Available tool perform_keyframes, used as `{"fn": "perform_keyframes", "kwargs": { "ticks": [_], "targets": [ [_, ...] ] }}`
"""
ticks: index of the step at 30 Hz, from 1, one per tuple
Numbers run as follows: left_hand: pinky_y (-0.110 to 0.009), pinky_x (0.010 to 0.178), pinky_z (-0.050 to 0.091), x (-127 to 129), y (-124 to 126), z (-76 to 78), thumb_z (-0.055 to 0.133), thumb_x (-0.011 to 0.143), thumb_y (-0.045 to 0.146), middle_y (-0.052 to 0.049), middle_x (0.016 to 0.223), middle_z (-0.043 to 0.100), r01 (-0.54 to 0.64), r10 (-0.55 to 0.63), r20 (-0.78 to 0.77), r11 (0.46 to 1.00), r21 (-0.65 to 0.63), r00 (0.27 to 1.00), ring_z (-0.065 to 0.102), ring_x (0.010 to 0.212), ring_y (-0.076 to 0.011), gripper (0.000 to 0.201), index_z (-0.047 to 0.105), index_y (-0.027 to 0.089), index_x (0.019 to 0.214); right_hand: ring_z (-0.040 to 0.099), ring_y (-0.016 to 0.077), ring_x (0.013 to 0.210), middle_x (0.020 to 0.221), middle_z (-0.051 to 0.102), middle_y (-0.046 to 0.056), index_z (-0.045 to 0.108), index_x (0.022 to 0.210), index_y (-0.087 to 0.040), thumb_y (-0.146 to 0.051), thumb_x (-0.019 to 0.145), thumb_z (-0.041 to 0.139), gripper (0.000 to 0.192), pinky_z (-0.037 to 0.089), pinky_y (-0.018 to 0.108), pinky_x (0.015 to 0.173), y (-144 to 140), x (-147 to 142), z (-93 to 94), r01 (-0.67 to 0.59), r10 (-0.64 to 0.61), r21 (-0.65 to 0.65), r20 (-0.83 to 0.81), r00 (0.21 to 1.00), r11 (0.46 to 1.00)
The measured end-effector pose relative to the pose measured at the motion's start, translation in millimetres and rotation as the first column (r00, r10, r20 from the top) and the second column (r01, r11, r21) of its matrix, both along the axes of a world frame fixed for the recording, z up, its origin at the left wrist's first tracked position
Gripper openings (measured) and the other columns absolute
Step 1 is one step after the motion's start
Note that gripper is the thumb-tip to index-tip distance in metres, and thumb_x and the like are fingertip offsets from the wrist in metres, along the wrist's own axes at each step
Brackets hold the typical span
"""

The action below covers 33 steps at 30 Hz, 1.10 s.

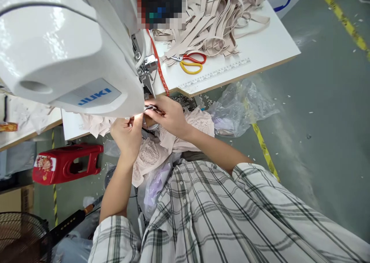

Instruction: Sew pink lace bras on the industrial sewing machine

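A white sewing machine fills the upper left. Under its head, my left hand and my right hand meet close together at the table's near edge. Both pinch pale pink lace fabric, which hangs down from the hands into my lap. My right hand also has a small metal tool at its fingertips, pointing toward the left hand. What exactly lies between the fingertips is hidden by the machine's head. A red tape runs down from the machine toward my hands.
On the white table lie a heap of beige straps, red-and-yellow scissors and a printed ruler. A clear plastic bag sits below the table edge. A red stool and a black fan stand left.
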<state>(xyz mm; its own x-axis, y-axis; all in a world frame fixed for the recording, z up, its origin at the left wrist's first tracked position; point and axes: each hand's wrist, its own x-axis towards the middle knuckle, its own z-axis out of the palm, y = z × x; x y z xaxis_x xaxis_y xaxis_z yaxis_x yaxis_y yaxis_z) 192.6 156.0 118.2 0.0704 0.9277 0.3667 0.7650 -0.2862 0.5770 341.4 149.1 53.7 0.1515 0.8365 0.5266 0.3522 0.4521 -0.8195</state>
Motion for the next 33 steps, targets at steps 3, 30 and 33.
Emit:
{"fn": "perform_keyframes", "kwargs": {
  "ticks": [3, 30, 33],
  "targets": [
    [-0.026, 0.058, 0.036, -1, 2, -2.2, 0.067, 0.089, 0.038, 0.003, 0.050, 0.050, 0.002, -0.002, -0.007, 1.000, 0.014, 1.000, 0.048, 0.052, -0.0115, 0.039, 0.060, 0.018, 0.056, 0.059, 0.0155, 0.077, 0.083, 0.066, 0.003, 0.072, 0.108, -0.021, -0.037, 0.105, 0.049, 0.027, 0.046, 0.028, 0.073, 11, -2, -4.3, 0.047, -0.063, 0.096, 0.171, 0.983, 0.994],
    [-0.026, 0.060, 0.039, -3, -10, -18.7, 0.064, 0.095, 0.025, 0.000, 0.068, 0.064, 0.319, -0.243, -0.272, 0.904, 0.284, 0.931, 0.057, 0.063, -0.0123, 0.014, 0.070, 0.021, 0.083, 0.016, 0.0056, 0.048, 0.068, 0.039, -0.008, 0.058, 0.101, -0.020, -0.074, 0.093, 0.050, 0.055, 0.015, 0.021, 0.043, -64, 37, -18.3, -0.803, -0.008, -0.339, -0.923, 0.385, 0.491],
    [-0.026, 0.061, 0.039, 5, -23, -19.2, 0.065, 0.094, 0.026, 0.000, 0.071, 0.065, 0.241, -0.189, -0.213, 0.937, 0.252, 0.959, 0.057, 0.064, -0.0120, 0.013, 0.069, 0.021, 0.083, 0.016, 0.0054, 0.048, 0.068, 0.037, -0.008, 0.054, 0.093, -0.021, -0.068, 0.094, 0.054, 0.047, 0.015, 0.021, 0.044, -66, 9, -1.9, -0.851, 0.020, -0.234, -0.961, 0.276, 0.471]
  ]
}}
